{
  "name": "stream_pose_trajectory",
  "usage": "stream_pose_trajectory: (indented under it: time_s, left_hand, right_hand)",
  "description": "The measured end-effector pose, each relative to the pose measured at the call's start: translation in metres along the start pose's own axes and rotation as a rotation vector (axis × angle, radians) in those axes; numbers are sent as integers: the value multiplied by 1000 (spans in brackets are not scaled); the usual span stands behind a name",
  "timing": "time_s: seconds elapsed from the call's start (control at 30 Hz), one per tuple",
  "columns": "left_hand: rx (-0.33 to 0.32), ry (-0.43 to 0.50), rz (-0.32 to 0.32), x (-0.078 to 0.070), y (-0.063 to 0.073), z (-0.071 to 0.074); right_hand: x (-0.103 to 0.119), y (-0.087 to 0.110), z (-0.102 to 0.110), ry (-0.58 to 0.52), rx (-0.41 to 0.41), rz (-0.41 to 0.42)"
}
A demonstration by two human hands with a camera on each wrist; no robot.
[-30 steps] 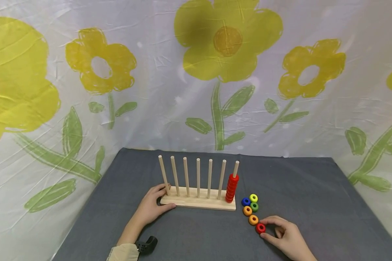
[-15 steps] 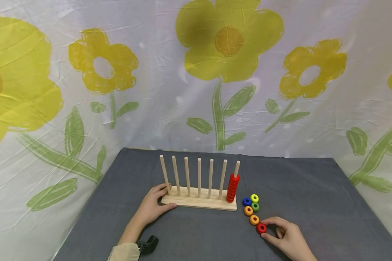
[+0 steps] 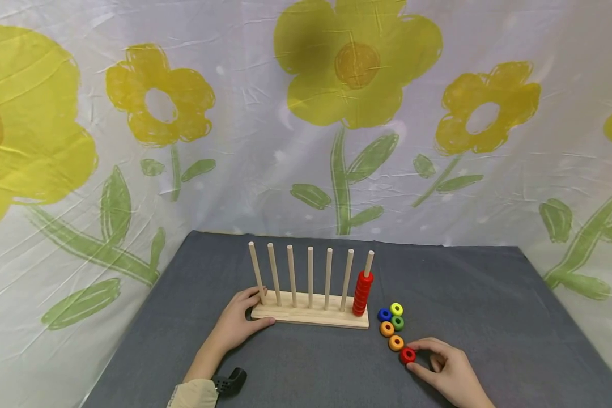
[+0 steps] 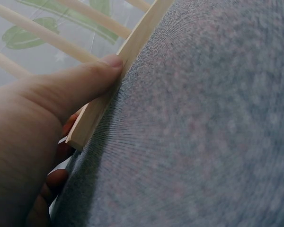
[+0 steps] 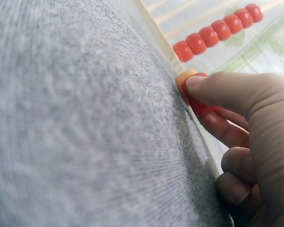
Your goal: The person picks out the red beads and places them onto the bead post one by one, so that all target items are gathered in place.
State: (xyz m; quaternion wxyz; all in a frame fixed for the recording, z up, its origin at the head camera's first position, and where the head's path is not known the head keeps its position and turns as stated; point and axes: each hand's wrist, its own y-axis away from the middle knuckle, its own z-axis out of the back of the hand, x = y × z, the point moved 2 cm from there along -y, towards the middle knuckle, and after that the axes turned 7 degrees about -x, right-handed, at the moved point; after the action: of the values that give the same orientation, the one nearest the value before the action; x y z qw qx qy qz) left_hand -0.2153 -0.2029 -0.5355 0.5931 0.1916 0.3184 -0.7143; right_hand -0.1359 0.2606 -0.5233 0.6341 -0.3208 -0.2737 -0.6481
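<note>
A wooden peg rack (image 3: 311, 317) with several upright pegs stands on the table. Its rightmost peg carries a stack of red beads (image 3: 362, 293); the other pegs are bare. My left hand (image 3: 237, 324) grips the left end of the base, thumb along the front edge and fingers behind, as the left wrist view (image 4: 80, 85) also shows. At the front right, my right hand (image 3: 449, 365) pinches a loose red bead (image 3: 407, 356) between thumb and forefinger, down at the cloth. In the right wrist view, this red bead (image 5: 199, 97) is partly covered by the thumb.
From the red bead a line of loose beads runs back: an orange bead (image 3: 395, 343), a second orange bead (image 3: 386, 328), a green bead (image 3: 398, 323), a blue bead (image 3: 385, 315) and a yellow bead (image 3: 396, 309). A grey cloth (image 3: 306, 368) covers the table. A flowered curtain (image 3: 255, 170) hangs behind.
</note>
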Motion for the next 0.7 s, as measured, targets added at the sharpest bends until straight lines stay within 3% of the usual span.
stream_pose_trajectory:
  time_s: [0.43, 0.7]
  left_hand:
    - [5, -3, 6, 0, 1, -1]
    - [13, -6, 13, 3, -1, -1]
  right_hand:
    - [2, 3, 2, -38, -55, -29]
    - [6, 4, 2, -94, -117, 28]
